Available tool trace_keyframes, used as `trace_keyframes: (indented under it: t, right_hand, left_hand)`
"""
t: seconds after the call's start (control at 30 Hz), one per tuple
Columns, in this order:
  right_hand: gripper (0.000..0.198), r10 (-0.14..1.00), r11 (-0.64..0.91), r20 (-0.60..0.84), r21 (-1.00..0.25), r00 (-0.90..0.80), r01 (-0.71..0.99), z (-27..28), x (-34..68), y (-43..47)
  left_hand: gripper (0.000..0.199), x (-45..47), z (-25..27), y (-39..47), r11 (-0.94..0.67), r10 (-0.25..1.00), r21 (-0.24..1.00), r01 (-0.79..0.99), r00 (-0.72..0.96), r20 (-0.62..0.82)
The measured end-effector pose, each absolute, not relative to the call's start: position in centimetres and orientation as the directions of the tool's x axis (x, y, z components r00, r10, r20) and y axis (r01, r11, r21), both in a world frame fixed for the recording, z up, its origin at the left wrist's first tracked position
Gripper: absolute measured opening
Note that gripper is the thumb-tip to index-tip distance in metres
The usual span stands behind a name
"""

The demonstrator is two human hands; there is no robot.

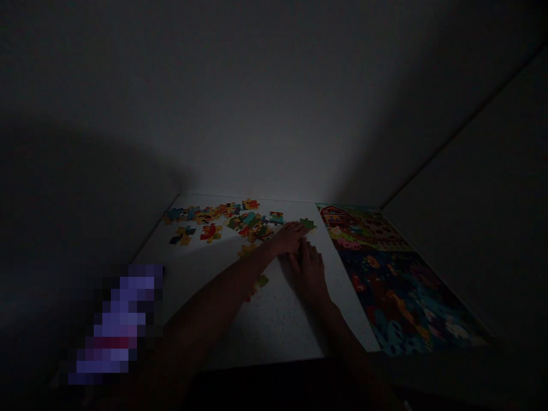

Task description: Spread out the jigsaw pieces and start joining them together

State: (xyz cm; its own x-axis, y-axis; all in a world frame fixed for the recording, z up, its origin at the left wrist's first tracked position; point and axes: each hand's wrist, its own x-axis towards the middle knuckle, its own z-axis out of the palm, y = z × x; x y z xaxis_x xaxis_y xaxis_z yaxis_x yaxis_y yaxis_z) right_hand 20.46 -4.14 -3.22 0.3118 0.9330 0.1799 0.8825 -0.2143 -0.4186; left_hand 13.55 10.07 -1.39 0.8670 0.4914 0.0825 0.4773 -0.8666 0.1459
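Head view: dim light; white table (pixel 282 337) across the centre of the frame, wall behind it.
Left hand (pixel 291 237): centre of the frame, its forearm entering from the lower left; fingers point right, beside the green piece; whether they grip anything cannot be told.
Right hand (pixel 312 265): just right of and below the left hand; fingers extend upward, low over the table; a piece beneath them, if any, is hidden.
Green piece (pixel 309 223): right of centre, at the left hand's fingertips; contact cannot be confirmed.
Left-hand cluster (pixel 205 214): upper left part of the table; many coloured puzzle pieces, close together or overlapping.
Middle cluster (pixel 252 224): left of the left hand; pieces in disorder.
Outlying pieces: orange piece (pixel 250 204) at the far edge, teal piece (pixel 276 217) near the left hand, red-and-yellow piece (pixel 210 232) below the left-hand cluster, yellow-green piece (pixel 262 281) beside the left forearm.
Farm picture (pixel 363 228): right of the frame, whole in outline.
Dark picture (pixel 411 297): directly below the farm picture, also whole in outline; piece joints not discernible in either.
Puzzle progress: judged early; most visible pieces lie loose, no completed section is evident among them, and joining remains.
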Motion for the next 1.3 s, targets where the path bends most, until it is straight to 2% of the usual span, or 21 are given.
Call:
trace_keyframes:
  t: [0.1,0.2,0.3,0.43,0.53,0.6,0.67,0.73,0.83,0.93,1.03,1.13,1.2,1.3]
  right_hand:
    - [0.085,0.963,-0.223,0.09,-0.26,0.254,0.939,-2.7,19.8,-3.6]
    - [0.08,0.952,-0.288,0.043,-0.205,0.302,0.935,-2.0,20.4,-1.0]
    - [0.074,0.912,-0.389,0.034,-0.24,0.408,0.89,-1.7,21.4,2.4]
    - [0.077,0.888,-0.416,0.042,-0.349,0.458,0.84,-1.2,21.5,6.4]
    - [0.072,0.928,-0.328,0.028,-0.416,0.372,0.848,-0.6,20.5,7.8]
    - [0.063,0.977,-0.191,0.002,-0.436,0.214,0.879,-0.2,19.7,7.9]
    - [0.056,0.999,-0.05,-0.022,-0.454,0.045,0.89,0.1,19.1,7.1]
    - [0.056,0.999,0.011,-0.021,-0.48,-0.025,0.877,0.1,18.7,5.6]
    - [0.062,0.997,0.016,0.074,-0.494,0.024,0.87,-0.5,18.6,1.4]
    - [0.068,0.982,0.061,0.185,-0.455,0.028,0.888,-2.0,19.5,-4.5]
    - [0.073,0.974,0.107,0.228,-0.406,-0.013,0.908,-4.2,21.3,-9.9]
    - [0.079,0.959,0.087,0.283,-0.332,0.011,0.939,-5.9,23.3,-12.2]
    - [0.077,0.953,0.024,0.297,-0.289,0.065,0.957,-6.2,24.0,-11.6]
    - [0.071,0.959,-0.111,0.226,-0.248,0.169,0.962,-5.8,24.2,-8.6]
  left_hand:
    - [0.045,12.3,-0.7,13.4,-0.817,0.569,0.159,0.555,0.82,0.063]
    - [0.045,8.2,-0.2,15.1,-0.747,0.66,0.159,0.646,0.749,0.058]
    - [0.048,3.5,-0.1,14.1,-0.655,0.754,0.142,0.742,0.655,0.058]
    - [0.05,-0.7,-0.3,9.3,-0.601,0.799,0.107,0.792,0.597,0.071]
    - [0.055,-2.3,-0.7,4.8,-0.589,0.808,0.084,0.804,0.583,0.086]
    - [0.059,-3.2,-1.2,2.1,-0.568,0.822,0.079,0.819,0.56,0.108]
    - [0.064,-3.8,-1.6,-0.3,-0.562,0.823,0.052,0.826,0.552,0.133]
    - [0.07,-3.9,-2.0,-2.3,-0.566,0.815,0.024,0.824,0.555,0.167]
    - [0.073,-2.3,-2.4,-4.1,-0.553,0.814,0.023,0.833,0.534,0.23]
    - [0.066,1.2,-2.7,-4.6,-0.551,0.811,0.076,0.831,0.512,0.283]
    - [0.062,5.7,-2.5,-3.8,-0.594,0.793,0.139,0.792,0.548,0.266]
    - [0.064,9.3,-2.1,-1.5,-0.682,0.731,0.171,0.711,0.655,0.19]
    - [0.058,10.7,-1.8,0.8,-0.754,0.657,0.167,0.635,0.734,0.17]
    - [0.049,10.8,-1.5,5.0,-0.774,0.632,0.157,0.613,0.759,0.155]
